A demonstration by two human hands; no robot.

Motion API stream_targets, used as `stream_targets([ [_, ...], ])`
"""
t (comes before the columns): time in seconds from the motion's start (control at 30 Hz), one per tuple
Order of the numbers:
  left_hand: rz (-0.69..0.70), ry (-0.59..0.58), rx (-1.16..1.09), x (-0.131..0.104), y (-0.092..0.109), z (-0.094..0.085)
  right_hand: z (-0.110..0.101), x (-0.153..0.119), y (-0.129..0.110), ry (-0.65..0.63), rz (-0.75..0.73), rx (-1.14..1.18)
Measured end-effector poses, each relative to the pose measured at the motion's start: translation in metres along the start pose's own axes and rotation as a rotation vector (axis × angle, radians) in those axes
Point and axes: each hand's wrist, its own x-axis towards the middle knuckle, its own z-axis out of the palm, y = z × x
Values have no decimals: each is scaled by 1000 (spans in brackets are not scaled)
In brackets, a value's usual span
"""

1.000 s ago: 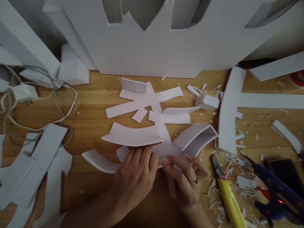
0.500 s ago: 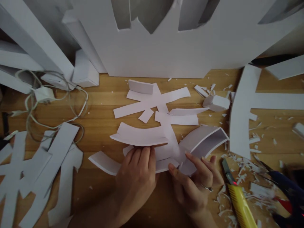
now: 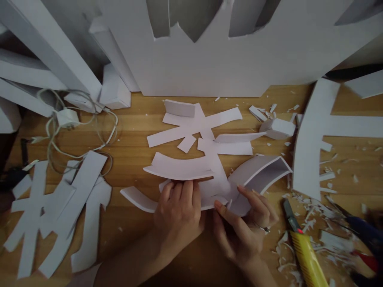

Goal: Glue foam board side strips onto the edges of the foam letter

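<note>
A white foam-board character (image 3: 220, 163) lies flat on the wooden table, with thin strips standing on edge along parts of its outline. My left hand (image 3: 179, 211) has its fingers curled and pressed together over a curved strip (image 3: 139, 199) at the character's lower edge; its fingertips are hidden. Beside it, my right hand (image 3: 247, 227) has its thumb on the right end of that strip and its index finger against the curved, open-sided white section (image 3: 254, 173). A ring sits on one right finger.
A yellow utility knife (image 3: 308, 255) and dark-handled scissors (image 3: 359, 227) lie at right among white scraps. More cut letters (image 3: 89, 227) and a white cable with a plug (image 3: 67, 118) are at left. A large white board (image 3: 203, 75) stands behind.
The view has shifted slightly, so most things appear a little further right. Both hands keep nearly the same hold at the strip, the right fingers having moved only a little.
</note>
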Motion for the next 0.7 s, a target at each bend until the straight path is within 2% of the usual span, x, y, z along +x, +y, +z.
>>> stream_targets([
  [0.2, -1, 15, 42, -1, 5, 0, -1, 1, -1, 2, -16, 18],
  [0.33, 7, -35, 46, 0, 6, 1, 1, -3, -1, 24, 45, 81],
  [0.5, -40, -89, 31, 0, 5, 1, -8, -11, 0, 301, 239, 99],
  [0.53, -48, -107, 27, 0, 4, 1, -12, -11, 0, 313, 261, 101],
  [0.6, -59, -145, 18, 1, 5, 0, -19, -10, 1, 219, 289, 165],
  [0.7, -73, -196, 20, 2, 5, -2, -23, -8, 5, -11, 304, 357],
])
